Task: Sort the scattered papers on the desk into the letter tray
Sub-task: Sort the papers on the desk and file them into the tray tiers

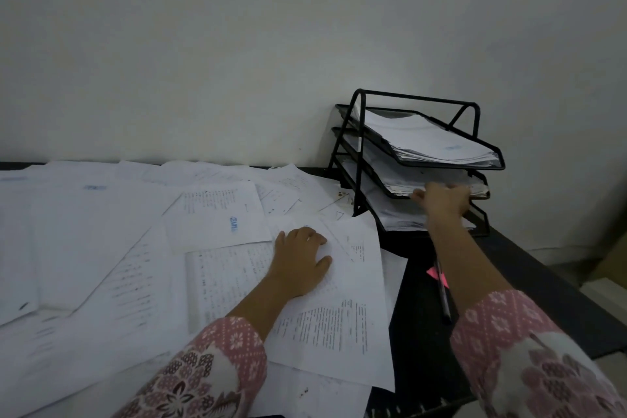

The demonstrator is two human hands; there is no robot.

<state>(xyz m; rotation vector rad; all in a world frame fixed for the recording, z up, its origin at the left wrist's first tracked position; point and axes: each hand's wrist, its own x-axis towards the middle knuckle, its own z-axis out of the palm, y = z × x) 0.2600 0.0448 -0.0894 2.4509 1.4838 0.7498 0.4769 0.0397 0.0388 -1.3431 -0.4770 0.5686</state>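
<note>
Several white printed papers (217,214) lie scattered and overlapping across the dark desk (424,332). A black wire letter tray (475,105) with three tiers stands at the back right, each tier holding paper. My left hand (300,265) rests on a printed sheet (332,322) near the desk's middle, fingers loosely bent. My right hand (444,198) is stretched out to the front of the middle tier and touches the paper stack there; its fingers are hidden behind the back of the hand.
A pen (443,292) lies on a pink sticky note (436,273) on the bare dark desk under my right forearm. The wall runs right behind the desk. The desk's right edge drops off beyond the tray.
</note>
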